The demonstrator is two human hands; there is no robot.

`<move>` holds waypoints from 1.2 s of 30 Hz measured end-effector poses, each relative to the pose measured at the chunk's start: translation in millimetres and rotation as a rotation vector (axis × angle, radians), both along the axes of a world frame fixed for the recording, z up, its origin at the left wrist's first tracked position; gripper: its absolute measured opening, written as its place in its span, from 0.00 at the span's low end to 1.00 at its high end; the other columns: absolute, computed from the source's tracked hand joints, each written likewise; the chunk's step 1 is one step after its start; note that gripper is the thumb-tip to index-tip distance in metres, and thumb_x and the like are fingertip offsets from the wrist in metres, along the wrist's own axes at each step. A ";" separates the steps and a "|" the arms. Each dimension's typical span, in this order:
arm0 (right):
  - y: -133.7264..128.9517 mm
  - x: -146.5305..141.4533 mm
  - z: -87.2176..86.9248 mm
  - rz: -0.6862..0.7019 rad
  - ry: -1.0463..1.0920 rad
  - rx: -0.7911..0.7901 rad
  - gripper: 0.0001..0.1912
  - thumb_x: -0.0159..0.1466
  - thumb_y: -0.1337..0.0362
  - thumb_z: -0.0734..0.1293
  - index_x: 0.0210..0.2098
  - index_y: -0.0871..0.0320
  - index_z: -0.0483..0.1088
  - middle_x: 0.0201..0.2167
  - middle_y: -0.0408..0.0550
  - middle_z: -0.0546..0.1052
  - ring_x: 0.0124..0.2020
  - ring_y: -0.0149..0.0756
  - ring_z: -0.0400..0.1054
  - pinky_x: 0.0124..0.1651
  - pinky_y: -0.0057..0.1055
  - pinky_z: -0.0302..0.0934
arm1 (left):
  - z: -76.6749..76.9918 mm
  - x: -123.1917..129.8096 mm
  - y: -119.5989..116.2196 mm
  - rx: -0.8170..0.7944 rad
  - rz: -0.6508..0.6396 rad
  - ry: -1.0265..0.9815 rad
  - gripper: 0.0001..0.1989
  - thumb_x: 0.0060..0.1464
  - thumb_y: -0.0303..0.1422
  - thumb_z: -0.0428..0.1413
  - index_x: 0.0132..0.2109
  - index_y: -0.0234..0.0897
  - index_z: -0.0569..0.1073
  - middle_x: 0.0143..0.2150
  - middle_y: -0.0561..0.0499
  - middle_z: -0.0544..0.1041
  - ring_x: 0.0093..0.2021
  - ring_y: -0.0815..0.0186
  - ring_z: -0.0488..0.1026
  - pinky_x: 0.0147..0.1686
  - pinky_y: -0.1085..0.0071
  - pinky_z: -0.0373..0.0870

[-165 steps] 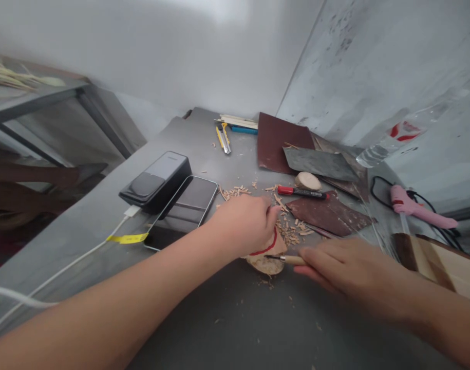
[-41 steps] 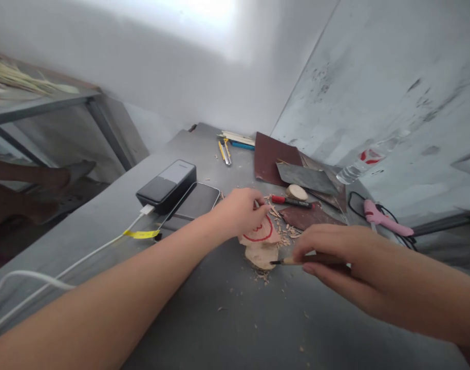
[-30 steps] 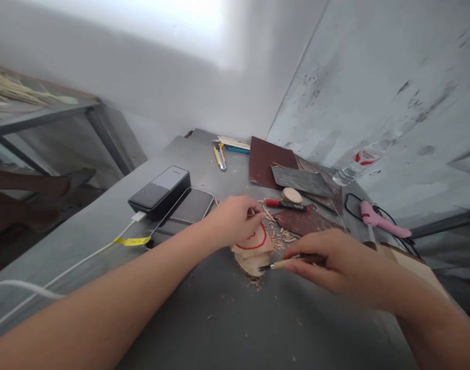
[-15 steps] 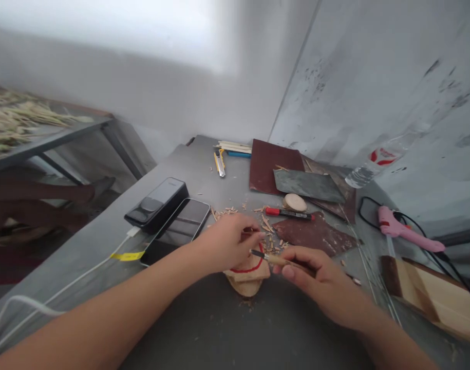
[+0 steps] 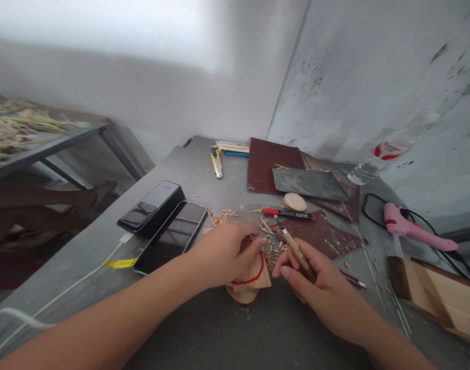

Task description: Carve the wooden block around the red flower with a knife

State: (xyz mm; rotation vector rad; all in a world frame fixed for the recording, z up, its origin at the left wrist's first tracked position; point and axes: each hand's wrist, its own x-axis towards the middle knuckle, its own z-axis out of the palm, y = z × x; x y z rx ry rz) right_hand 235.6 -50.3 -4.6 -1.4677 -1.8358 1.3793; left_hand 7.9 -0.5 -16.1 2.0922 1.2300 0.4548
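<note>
My left hand [image 5: 235, 252] is closed on a pale wooden board [image 5: 263, 277] with a red line drawn on it, pressing it from above; the palm hides much of the board. Beneath the board sits a round wood slice [image 5: 242, 294]. In my right hand [image 5: 315, 282] is a carving tool [image 5: 296, 250] with a wooden handle and a slim metal shaft, its tip tilted up and away from the board. Wood shavings [image 5: 271, 255] lie around and beyond the board. A red-capped marker [image 5: 290, 214] rests past them, beside a small wood disc [image 5: 295, 202].
To the left lie a phone [image 5: 176, 231] and a black power bank [image 5: 152, 205] with a white cable. Farther back are a yellow utility knife [image 5: 217, 164] and sandpaper sheets [image 5: 271, 164]. At right are a bottle [image 5: 381, 156], a pink glue gun [image 5: 417, 231] and a wood block [image 5: 438, 293].
My right hand has drawn the carving tool back from the board's edge and turned its tip upward. The left hand stays on the board. The whole view has shifted slightly.
</note>
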 end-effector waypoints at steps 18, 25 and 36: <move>-7.1 0.7 3.6 0.165 -0.157 0.164 0.16 0.77 0.52 0.62 0.35 0.54 0.70 0.31 0.44 0.76 0.32 0.37 0.69 0.34 0.30 0.62 | 0.0 -8.8 6.8 -0.094 -0.041 -0.037 0.15 0.68 0.42 0.53 0.37 0.40 0.77 0.30 0.53 0.76 0.30 0.64 0.70 0.31 0.67 0.60; -10.8 -0.6 1.3 0.231 -0.328 0.283 0.14 0.77 0.57 0.60 0.39 0.54 0.74 0.34 0.48 0.80 0.35 0.39 0.74 0.38 0.32 0.68 | 0.6 -7.9 6.5 -0.076 -0.080 -0.014 0.17 0.69 0.42 0.52 0.32 0.39 0.70 0.27 0.56 0.71 0.28 0.67 0.65 0.30 0.67 0.55; -12.5 6.4 2.5 0.339 -0.454 0.533 0.11 0.76 0.62 0.62 0.54 0.47 0.73 0.48 0.43 0.85 0.45 0.37 0.82 0.44 0.31 0.74 | 2.2 -7.2 5.9 -0.049 -0.085 0.021 0.19 0.69 0.43 0.51 0.31 0.39 0.67 0.26 0.55 0.69 0.28 0.66 0.64 0.30 0.67 0.55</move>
